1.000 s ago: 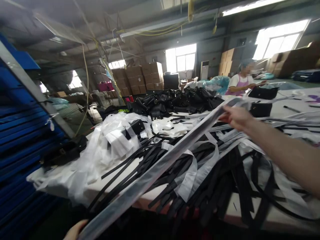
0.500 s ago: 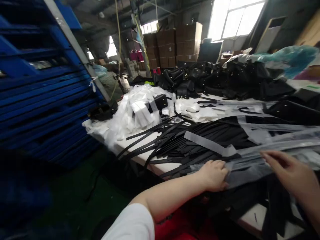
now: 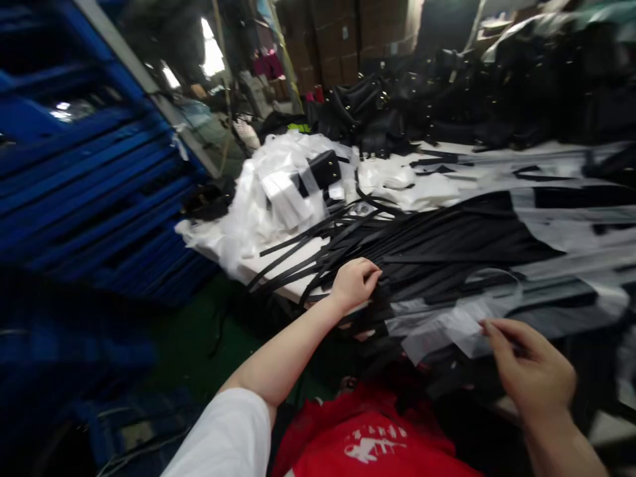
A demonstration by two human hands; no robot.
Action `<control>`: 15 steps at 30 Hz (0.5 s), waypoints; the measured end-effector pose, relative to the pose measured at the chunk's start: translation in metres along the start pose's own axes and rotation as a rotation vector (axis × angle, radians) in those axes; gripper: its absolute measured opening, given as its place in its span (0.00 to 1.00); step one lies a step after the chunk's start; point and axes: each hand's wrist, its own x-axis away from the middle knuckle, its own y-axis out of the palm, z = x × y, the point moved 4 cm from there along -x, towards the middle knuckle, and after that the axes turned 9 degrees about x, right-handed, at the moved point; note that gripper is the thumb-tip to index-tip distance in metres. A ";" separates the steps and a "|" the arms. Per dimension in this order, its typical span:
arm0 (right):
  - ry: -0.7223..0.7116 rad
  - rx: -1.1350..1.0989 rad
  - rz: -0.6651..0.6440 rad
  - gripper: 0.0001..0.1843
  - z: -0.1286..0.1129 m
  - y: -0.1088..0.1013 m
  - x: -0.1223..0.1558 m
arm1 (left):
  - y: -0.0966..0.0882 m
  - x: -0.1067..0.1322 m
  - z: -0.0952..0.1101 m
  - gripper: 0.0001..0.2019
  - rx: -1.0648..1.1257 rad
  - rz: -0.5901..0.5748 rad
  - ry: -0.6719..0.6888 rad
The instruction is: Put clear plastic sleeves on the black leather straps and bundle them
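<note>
Your left hand [image 3: 355,283] was just right of the frame's center, fingers drawn close together against the near side of the black straps [image 3: 447,232]; whether it gripped one could not be told. Your right hand [image 3: 534,371], at the lower right, had thumb and forefinger narrowed to a pinch on the edge of the clear plastic film [image 3: 462,328]. That film lay between your two hands, crumpled, over the near part of the straps, which spread in a long bundle from the middle of the frame toward the right edge. Loose strap ends fanned left across the white table [image 3: 299,285]. Left of the bundle and farther back stood a heap of white wrapping [image 3: 253,192], with a black box-shaped item [image 3: 325,169] partly wrapped in it. Black bags [image 3: 497,93] were piled along the upper right. Blue racking [image 3: 99,172] filled the left side, and your red apron [image 3: 422,457] showed at the bottom.
</note>
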 end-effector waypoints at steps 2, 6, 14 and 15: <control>0.026 -0.064 0.009 0.13 -0.010 -0.005 0.000 | 0.027 -0.010 0.026 0.17 0.067 -0.123 0.078; 0.136 -0.070 0.024 0.13 0.008 -0.015 0.011 | 0.090 -0.001 0.076 0.28 -0.031 -0.318 0.162; 0.325 -0.211 0.177 0.17 0.040 -0.042 0.027 | 0.084 0.017 0.058 0.10 0.138 -0.306 0.058; 0.310 -0.209 0.165 0.17 0.038 -0.042 0.027 | 0.062 0.025 0.039 0.11 0.250 -0.237 -0.057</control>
